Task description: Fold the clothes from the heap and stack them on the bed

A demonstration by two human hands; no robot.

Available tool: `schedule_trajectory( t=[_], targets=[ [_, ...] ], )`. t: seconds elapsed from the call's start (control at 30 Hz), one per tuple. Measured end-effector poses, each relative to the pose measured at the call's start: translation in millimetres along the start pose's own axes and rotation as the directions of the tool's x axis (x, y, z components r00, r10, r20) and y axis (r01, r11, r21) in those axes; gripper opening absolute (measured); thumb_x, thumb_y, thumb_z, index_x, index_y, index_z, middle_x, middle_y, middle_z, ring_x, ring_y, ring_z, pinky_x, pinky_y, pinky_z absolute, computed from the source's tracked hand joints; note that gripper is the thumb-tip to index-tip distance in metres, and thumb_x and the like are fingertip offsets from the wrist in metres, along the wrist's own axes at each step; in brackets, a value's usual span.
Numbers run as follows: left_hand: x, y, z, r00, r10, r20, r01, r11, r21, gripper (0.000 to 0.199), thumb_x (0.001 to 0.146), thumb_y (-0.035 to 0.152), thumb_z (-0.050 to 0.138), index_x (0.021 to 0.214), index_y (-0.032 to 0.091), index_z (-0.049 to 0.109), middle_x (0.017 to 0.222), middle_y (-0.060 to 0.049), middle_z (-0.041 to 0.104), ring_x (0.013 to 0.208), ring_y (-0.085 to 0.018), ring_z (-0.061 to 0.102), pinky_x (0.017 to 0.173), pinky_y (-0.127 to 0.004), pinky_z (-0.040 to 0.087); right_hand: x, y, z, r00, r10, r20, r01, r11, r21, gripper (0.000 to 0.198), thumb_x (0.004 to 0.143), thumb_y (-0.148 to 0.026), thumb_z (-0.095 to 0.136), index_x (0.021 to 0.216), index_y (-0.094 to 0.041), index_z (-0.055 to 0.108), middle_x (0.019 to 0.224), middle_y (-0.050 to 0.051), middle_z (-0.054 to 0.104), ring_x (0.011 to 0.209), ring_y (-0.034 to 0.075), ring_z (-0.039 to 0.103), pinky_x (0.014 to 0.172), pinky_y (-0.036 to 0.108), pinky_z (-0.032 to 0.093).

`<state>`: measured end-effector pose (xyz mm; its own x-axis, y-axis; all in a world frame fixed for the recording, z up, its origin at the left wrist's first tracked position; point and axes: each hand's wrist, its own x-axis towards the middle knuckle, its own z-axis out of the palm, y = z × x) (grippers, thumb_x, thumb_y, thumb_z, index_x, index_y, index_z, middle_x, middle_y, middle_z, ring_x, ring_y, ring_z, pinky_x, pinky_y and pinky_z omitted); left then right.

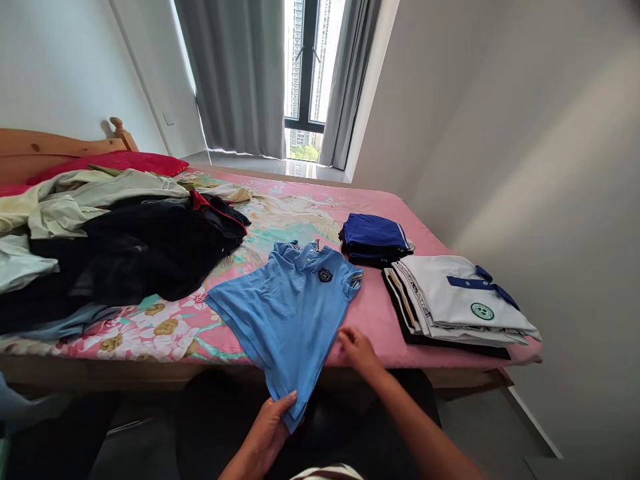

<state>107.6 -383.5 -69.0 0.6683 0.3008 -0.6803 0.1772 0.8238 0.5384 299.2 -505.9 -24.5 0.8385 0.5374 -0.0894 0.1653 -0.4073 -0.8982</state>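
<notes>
A light blue polo shirt (300, 300) with a dark crest on its chest lies front up on the bed, collar away from me. Its lower corner hangs over the bed's near edge, gripped between the thumb and fingers of my left hand (267, 427). My right hand (359, 352) is just beside the shirt's right edge, fingers loosely bent and seemingly holding nothing. Right of it sits a stack of folded shirts topped by a white polo shirt (440, 287) with a green round badge. Behind that is a smaller stack with folded blue clothing (375, 231) on top.
A loose heap of dark clothes (145, 247) and cream garments (65, 207) covers the bed's left side. A red pillow (135, 162) lies by the wooden headboard (55, 150). The bed's wooden edge (135, 373) runs before me. A wall (565, 220) bounds the right.
</notes>
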Motion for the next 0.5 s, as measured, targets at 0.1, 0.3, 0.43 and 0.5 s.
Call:
schedule_trajectory(
  t=[0.1,0.3,0.43,0.5],
  targets=[
    [-4,-1,-10,0.999,-0.011,-0.044,0.013,0.999,0.035,0.036,0.056,0.028,0.082,0.080,0.016,0.059,0.066,-0.001,0.066,0.060,-0.016,0.061,0.061,-0.028,0.047,58,4,-37,0.992,-0.005,-0.128,-0.002,0.999,-0.054,0.042,0.085,-0.038,0.033,0.115,-0.015,0.051,0.098,0.010,0.062,0.077,0.018,0.060,0.061,0.029,0.050],
    [-13,-1,-3,0.996,-0.067,-0.054,0.073,0.990,0.124,0.042,0.055,0.037,0.082,0.083,0.017,0.058,0.071,-0.001,0.064,0.068,-0.017,0.059,0.064,-0.028,0.043,134,9,-62,0.994,-0.080,-0.075,0.058,0.965,-0.255,0.043,0.077,-0.013,0.040,0.118,-0.018,0.054,0.120,0.009,0.058,0.107,0.021,0.055,0.094,0.035,0.042],
    [-13,-7,-7,0.996,-0.071,-0.051,0.079,0.980,0.183,0.046,0.053,0.043,0.083,0.083,0.018,0.058,0.075,-0.001,0.063,0.073,-0.018,0.057,0.065,-0.028,0.043,156,14,-66,0.995,-0.098,0.033,0.103,0.917,-0.384,0.052,0.068,-0.007,0.049,0.118,-0.020,0.055,0.124,0.008,0.057,0.110,0.023,0.054,0.096,0.035,0.039],
    [-13,-5,-15,0.998,-0.059,-0.032,0.064,0.975,0.215,0.045,0.054,0.045,0.082,0.081,0.018,0.059,0.075,-0.002,0.063,0.073,-0.018,0.056,0.064,-0.028,0.043,156,18,-72,0.993,-0.103,0.057,0.118,0.891,-0.439,0.053,0.067,-0.008,0.054,0.118,-0.020,0.056,0.123,0.008,0.057,0.109,0.026,0.054,0.094,0.036,0.039]
  ],
)
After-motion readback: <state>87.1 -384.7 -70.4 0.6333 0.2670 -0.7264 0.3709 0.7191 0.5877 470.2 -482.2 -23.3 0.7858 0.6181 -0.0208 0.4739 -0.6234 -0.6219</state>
